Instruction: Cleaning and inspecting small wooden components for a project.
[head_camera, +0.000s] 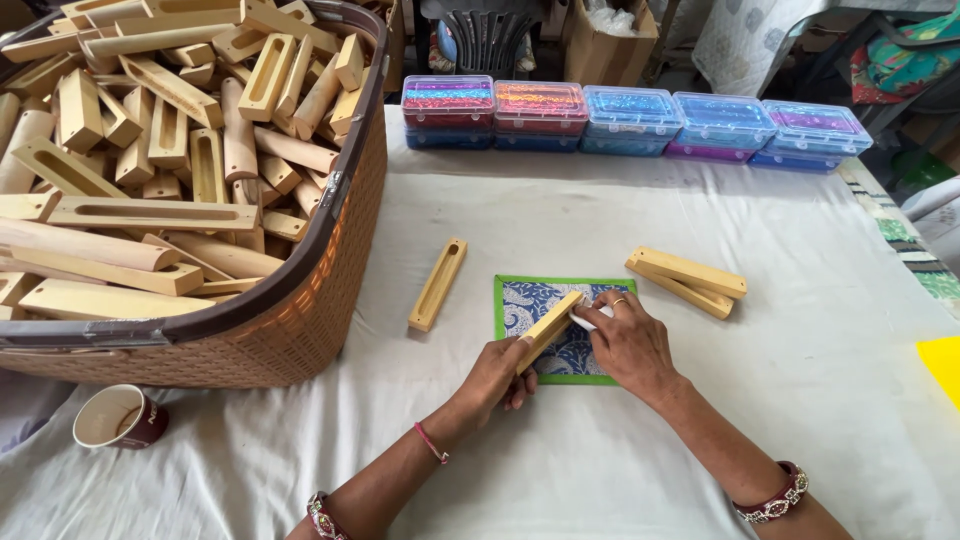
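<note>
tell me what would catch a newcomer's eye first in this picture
The big woven basket at the left, heaped with slotted wooden blocks, draws the eye first. Next comes the row of glittery plastic boxes along the table's far edge. At the centre, the left hand and right hand hold a wooden piece over a blue patterned mat.

I saw bare forearms, red thread and beaded bangle on my left wrist (432, 443), maroon bangle on my right wrist (775, 497), ring on my right hand (632, 343).
</note>
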